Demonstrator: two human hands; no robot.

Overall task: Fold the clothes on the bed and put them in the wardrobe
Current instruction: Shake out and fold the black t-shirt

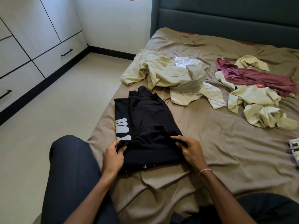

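Presently, head view only.

- Black garment: lies on the near left part of the bed, centre-left of the frame, partly folded. It has a white printed design along its left edge and small white star marks near its bottom edge.
- Left hand: at the garment's lower left corner, thumb and fingers pinching a raised fold of black cloth just below the white print.
- Right hand: at the garment's lower right, fingers curled onto a fold. It appears to pinch the cloth, though the thumb contact is hard to make out. A pink bracelet sits on that wrist.
- Both forearms enter from the bottom edge. A knee in dark trousers is at the lower left, beside the bed.
- Unfolded items further up the tan sheet: a pale yellow-green heap with a white piece on top, just above the black garment. A maroon garment lies at upper right, over another pale crumpled garment.
- A patterned item is cut off by the right edge; its type cannot be told.
- Wardrobe: white, with black handles, doors closed, upper left of the frame, across the tiled floor.
- Dark headboard: top right.
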